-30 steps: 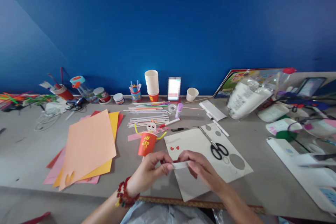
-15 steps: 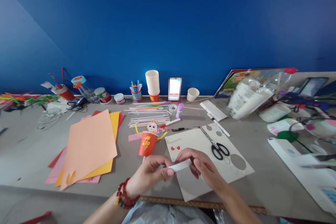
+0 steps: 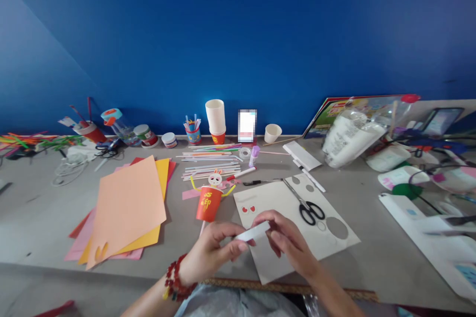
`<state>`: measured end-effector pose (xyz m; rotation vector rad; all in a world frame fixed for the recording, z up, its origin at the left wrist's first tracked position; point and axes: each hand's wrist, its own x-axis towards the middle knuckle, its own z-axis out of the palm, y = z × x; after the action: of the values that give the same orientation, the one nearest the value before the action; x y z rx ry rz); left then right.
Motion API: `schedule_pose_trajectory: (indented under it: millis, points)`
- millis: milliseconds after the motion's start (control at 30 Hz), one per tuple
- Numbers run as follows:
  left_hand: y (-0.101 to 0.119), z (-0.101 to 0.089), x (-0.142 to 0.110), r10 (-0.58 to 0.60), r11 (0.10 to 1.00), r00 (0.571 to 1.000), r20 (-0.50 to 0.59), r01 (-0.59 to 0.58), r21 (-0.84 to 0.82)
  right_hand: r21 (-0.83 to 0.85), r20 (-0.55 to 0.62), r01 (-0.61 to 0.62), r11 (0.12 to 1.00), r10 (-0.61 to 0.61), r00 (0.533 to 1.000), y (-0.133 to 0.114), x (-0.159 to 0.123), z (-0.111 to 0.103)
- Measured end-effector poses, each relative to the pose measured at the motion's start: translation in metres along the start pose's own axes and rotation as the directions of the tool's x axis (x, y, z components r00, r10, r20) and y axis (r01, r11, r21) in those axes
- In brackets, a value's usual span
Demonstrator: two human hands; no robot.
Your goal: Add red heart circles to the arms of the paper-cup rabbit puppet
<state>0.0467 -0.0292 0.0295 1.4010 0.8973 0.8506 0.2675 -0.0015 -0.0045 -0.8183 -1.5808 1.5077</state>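
Note:
A small white paper strip [image 3: 253, 232] is held above the table's front part. My left hand [image 3: 219, 245], wearing red bead bracelets, pinches its left end between thumb and fingers. At the other end, my right hand [image 3: 288, 240] has its curled fingers on the strip, partly hidden behind it. Under my right hand lies a white paper sheet [image 3: 269, 195] with round holes cut out. Black-handled scissors [image 3: 310, 210] and two small red-and-white cutouts [image 3: 248, 209] rest on that sheet. Beyond my left hand is a red paper cup figure [image 3: 208, 204] with a rabbit head and yellow arms.
Coloured paper sheets [image 3: 128, 203] are stacked at the left. Paper straws [image 3: 211, 163], a purple glue stick [image 3: 254, 156], a tape roll [image 3: 244, 153] and markers lie mid-table. Stacked white cups [image 3: 215, 116] stand by the blue wall. A bag of cups [image 3: 351, 138] leans at the right.
The white paper strip has tilted slightly, so more of its flat face shows. Both hands shift only a little and stay on it. Other things remain in place.

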Motion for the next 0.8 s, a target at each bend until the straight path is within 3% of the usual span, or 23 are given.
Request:
schedule_pose_trajectory:
  millis: [67,233,333,400,467,533,633,800]
  points:
    - [0.004,0.001,0.001,0.044,0.995,0.999,0.001,-0.044,0.088,-0.111,-0.001,0.097,0.989,-0.097,0.995,-0.005,0.000,-0.002]
    - [0.003,-0.001,0.002,0.140,0.990,0.990,0.008,-0.140,0.012,0.154,0.000,0.118,0.981,-0.119,0.993,0.007,-0.001,0.010]
    - [0.002,0.000,0.001,0.171,0.983,0.985,0.005,-0.171,0.059,-0.034,-0.134,0.111,0.993,-0.114,0.984,0.004,-0.006,0.012]
    - [0.002,0.004,0.000,0.242,0.951,0.970,-0.035,-0.230,0.209,-0.258,-0.266,0.164,0.952,-0.233,0.935,-0.006,-0.010,0.012]
    - [0.000,0.008,0.001,0.327,0.883,0.942,-0.074,-0.277,0.378,-0.466,-0.282,0.228,0.855,-0.388,0.878,-0.016,-0.014,0.016]
    - [-0.002,0.013,0.002,0.401,0.803,0.911,-0.096,-0.299,0.516,-0.587,-0.246,0.254,0.769,-0.468,0.848,-0.024,-0.015,0.022]
    - [-0.003,0.019,0.004,0.472,0.699,0.876,-0.097,-0.305,0.647,-0.645,-0.272,0.234,0.727,-0.505,0.819,-0.028,-0.013,0.034]
    - [0.000,0.021,0.005,0.518,0.591,0.851,-0.087,-0.282,0.756,-0.643,-0.339,0.197,0.740,-0.506,0.793,-0.027,-0.007,0.043]
